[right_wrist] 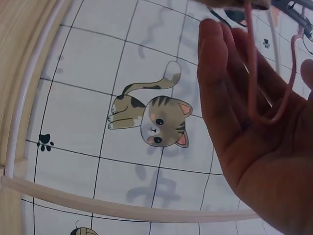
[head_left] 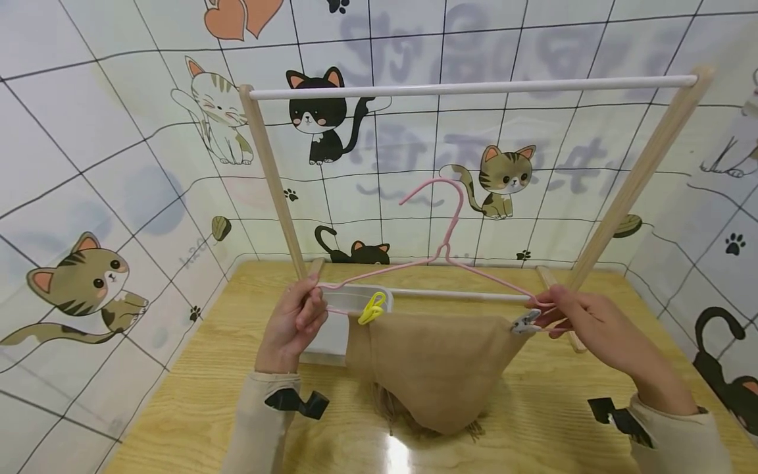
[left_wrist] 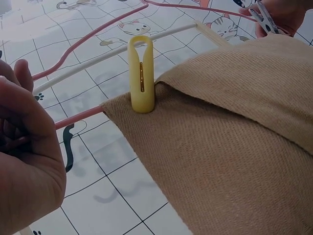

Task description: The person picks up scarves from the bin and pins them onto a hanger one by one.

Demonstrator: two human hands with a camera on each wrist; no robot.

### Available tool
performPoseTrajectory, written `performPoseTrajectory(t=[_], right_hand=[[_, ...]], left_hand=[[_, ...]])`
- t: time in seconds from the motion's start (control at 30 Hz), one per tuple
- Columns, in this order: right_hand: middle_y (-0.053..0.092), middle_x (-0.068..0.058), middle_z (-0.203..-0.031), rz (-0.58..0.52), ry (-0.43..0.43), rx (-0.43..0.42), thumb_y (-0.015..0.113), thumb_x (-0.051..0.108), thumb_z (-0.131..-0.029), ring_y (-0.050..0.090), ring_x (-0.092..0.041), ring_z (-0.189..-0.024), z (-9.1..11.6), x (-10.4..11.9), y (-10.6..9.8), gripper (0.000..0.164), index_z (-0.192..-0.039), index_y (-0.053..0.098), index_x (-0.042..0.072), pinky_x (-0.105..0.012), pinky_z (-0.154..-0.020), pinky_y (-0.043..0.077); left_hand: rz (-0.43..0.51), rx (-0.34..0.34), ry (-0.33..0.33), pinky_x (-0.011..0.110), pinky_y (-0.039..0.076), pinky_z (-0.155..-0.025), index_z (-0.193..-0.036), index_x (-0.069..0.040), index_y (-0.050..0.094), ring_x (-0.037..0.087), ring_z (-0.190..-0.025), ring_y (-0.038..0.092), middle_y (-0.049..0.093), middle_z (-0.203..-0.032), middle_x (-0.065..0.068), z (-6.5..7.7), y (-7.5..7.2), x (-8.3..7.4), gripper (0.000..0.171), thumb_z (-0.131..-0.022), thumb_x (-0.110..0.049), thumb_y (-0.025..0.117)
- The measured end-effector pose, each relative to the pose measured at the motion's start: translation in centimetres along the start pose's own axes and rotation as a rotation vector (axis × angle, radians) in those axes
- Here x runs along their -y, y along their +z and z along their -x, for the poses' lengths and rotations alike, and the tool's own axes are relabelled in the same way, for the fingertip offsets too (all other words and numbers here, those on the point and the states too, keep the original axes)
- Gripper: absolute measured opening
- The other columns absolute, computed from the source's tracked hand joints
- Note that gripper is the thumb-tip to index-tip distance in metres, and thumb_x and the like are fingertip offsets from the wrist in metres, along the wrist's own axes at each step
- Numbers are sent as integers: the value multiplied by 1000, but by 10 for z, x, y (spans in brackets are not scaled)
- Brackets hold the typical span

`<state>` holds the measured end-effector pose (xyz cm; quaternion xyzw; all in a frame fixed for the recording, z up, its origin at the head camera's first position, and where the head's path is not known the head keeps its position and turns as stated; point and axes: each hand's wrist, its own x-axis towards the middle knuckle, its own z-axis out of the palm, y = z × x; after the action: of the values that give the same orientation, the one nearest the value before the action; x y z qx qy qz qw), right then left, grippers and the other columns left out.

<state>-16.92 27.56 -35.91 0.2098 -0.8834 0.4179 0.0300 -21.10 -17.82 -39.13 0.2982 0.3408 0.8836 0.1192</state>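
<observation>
A pink clothes hanger (head_left: pixel 379 268) is held up between both hands, its hook upward. My left hand (head_left: pixel 294 324) grips its left end, fingers curled round the wire. At the other end my right hand (head_left: pixel 601 329) holds the corner between thumb and fingers; the right wrist view shows that bend of the hanger (right_wrist: pixel 252 88) against the palm. A brown fringed scarf (head_left: pixel 438 368) hangs folded over the lower bar. A yellow clothespin (left_wrist: pixel 142 78) clips it near the left hand, and a grey clothespin (head_left: pixel 524 321) clips its right top corner, close to the right fingertips.
Behind the hanger stands a rack with a white top rod (head_left: pixel 474 87) and wooden side posts (head_left: pixel 633 184). A pale plastic bin (head_left: pixel 322 345) sits on the wooden table (head_left: pixel 195 395), partly hidden by the left hand and scarf. Cat-patterned walls (head_left: pixel 403 145) enclose the table.
</observation>
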Motion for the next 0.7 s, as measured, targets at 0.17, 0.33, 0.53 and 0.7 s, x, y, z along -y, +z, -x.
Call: performPoseTrajectory(t=[0.17, 0.33, 0.53, 0.7], right_hand=[[75, -3, -95, -129, 51, 231, 23, 23, -115, 73, -18, -79, -8, -4, -13, 52, -123, 66, -6, -36, -64, 60], [70, -14, -77, -285, 42, 399, 19, 21, -115, 65, -30, -60, -12, -9, -16, 52, -123, 64, -5, -39, -56, 57], [55, -17, -64, -332, -1, 463, 15, 17, -115, 41, -33, -46, -11, -15, -13, 55, -120, 68, 4, -29, -37, 40], [52, 2, -69, -317, 52, 382, 22, 22, -115, 28, -29, -45, -7, -13, -7, 55, -119, 74, 4, -25, -37, 32]], left_hand=[[1, 9, 5, 16, 25, -39, -81, -5, 77, 9, -42, 24, 60, -50, -8, -1, 1, 0, 50, -111, -10, 37], [-5, 3, 13, 15, 26, -39, -81, -6, 78, 10, -42, 21, 60, -50, -8, 0, 1, 0, 51, -111, -10, 36], [-32, 12, 25, 23, 11, -40, -81, -6, 77, 13, -42, 14, 57, -50, -8, 0, -2, 1, 55, -112, -9, 31], [-74, -39, 1, 16, 28, -38, -78, -7, 76, 11, -40, 20, 57, -49, -8, 1, -3, 0, 54, -112, -11, 34]])
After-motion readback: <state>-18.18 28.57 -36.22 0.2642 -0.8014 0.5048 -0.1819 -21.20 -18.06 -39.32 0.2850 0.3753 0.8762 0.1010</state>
